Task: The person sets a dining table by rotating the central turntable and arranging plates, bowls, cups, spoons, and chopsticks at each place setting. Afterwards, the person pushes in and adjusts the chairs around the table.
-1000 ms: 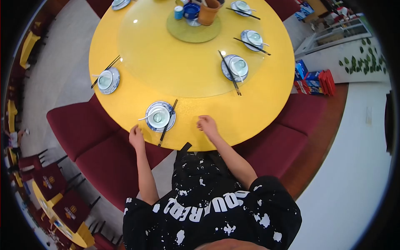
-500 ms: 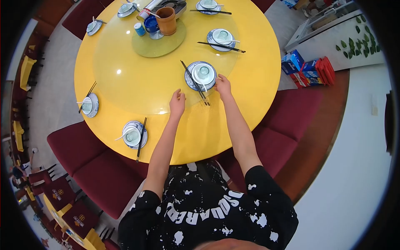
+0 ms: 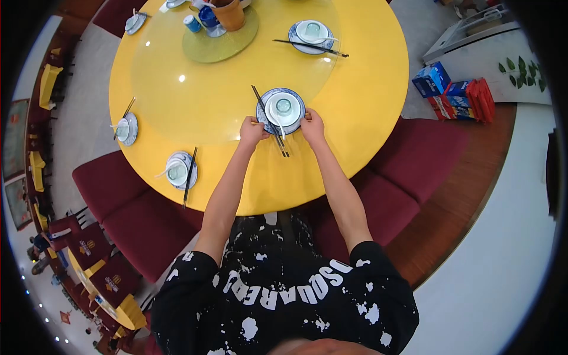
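Note:
A blue-and-white plate (image 3: 300,104) lies near me on the yellow table. It carries a white bowl (image 3: 294,118) with a clear glass cup (image 3: 284,106) inside, and a white spoon (image 3: 282,134) points toward me. Black chopsticks (image 3: 258,98) lie slantwise along the plate's left side. At its lower left edge my left hand (image 3: 253,131) is closed, fingers at the rim. My right hand (image 3: 313,126) grips the right edge, thumb and fingers pinching it. The fingertips of both hands are partly hidden.
The round yellow table (image 3: 355,100) holds other place settings, including a plate (image 3: 294,36) at the far right and one (image 3: 193,170) at the lower left. A glass turntable (image 3: 219,52) bears a brown pot (image 3: 229,16). Maroon chairs (image 3: 127,228) crowd the near edge.
My left hand has moved right to the plate's edge; my right hand keeps its place at the rim. The plate, bowl, cup and chopsticks have slid toward me. The view has tilted down.

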The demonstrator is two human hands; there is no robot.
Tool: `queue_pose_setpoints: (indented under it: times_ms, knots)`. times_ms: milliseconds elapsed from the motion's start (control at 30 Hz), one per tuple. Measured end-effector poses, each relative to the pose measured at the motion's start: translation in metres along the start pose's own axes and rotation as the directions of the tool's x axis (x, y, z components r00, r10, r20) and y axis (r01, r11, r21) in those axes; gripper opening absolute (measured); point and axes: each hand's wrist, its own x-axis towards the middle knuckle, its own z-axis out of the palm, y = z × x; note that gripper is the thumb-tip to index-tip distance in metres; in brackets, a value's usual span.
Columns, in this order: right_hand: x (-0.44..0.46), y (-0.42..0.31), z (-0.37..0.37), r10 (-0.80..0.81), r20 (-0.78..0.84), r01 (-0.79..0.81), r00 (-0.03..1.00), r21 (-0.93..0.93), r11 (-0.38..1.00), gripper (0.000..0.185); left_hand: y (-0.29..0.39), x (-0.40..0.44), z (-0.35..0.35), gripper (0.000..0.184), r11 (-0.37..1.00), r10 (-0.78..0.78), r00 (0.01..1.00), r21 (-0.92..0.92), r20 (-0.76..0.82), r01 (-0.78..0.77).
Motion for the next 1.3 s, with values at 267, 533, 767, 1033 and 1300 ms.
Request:
queue_pose_setpoints:
  times_ms: [267, 533, 767, 1033, 1300]
  knots:
    - [-0.099, 0.040, -0.032, -0.018, -0.048, 0.018, 0.999, 0.014, 1.000, 0.033, -0.077, -0.080, 0.009, 0.022, 0.998, -0.028, 0.999, -0.051, 0.021, 0.029]
    - [-0.142, 0.069, -0.037, 0.017, -0.016, -0.018, 1.000, -0.058, 0.998, 0.030, -0.140, -0.103, 0.013, 0.020, 0.997, -0.037, 0.999, -0.070, -0.012, 0.036]
    - [-0.146, 0.062, -0.034, -0.056, -0.061, 0.045, 0.997, -0.170, 0.984, 0.033, -0.144, -0.103, 0.014, 0.025, 0.995, -0.013, 0.999, -0.095, -0.041, 0.009]
    - [-0.206, 0.070, -0.091, -0.023, 0.041, 0.030, 0.999, -0.173, 0.985, 0.034, -0.195, -0.135, -0.006, 0.031, 0.966, 0.006, 0.992, -0.259, 0.130, 0.028]
    - [-0.415, 0.027, -0.119, -0.054, -0.111, 0.067, 0.992, 0.115, 0.991, 0.023, -0.298, -0.230, -0.023, 0.027, 0.985, -0.173, 0.920, 0.048, 0.353, 0.167]
